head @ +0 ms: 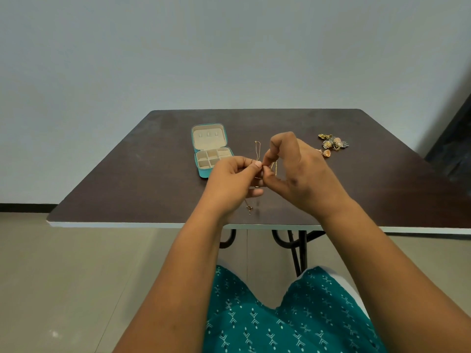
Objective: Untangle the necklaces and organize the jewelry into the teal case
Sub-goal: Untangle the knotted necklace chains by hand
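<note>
1. Thin gold necklaces (pixel 257 154) hang in a tangle between a person's two raised hands above the middle of a dark brown table (pixel 132 174); one strand loops up behind the fingertips, another drops below the left palm, its small pendant end lying near the table's front edge.
2. The left hand (pixel 233 184) pinches the chains between thumb and forefinger, the other fingers curled narrowly under the palm.
3. The right hand (pixel 300 171) meets it fingertip to fingertip, thumb and forefinger closed on the same knot of chain, the remaining fingers bent and arched above.
4. The teal case (pixel 204 171) lies open on the table just left of the hands, its lid tipped back to show a cream lining, its base split into small cream compartments; the left hand hides the case's near right corner, and whether anything lies in the compartments cannot be told.
5. A cluster of ornate earrings (pixel 332 143), gold with dark and orange parts, rests on the table beyond the right hand, toward the far right.
6. A teal patterned garment (pixel 293 319) covers the person's lap below the table edge, above a pale tiled floor (pixel 76 276).
</note>
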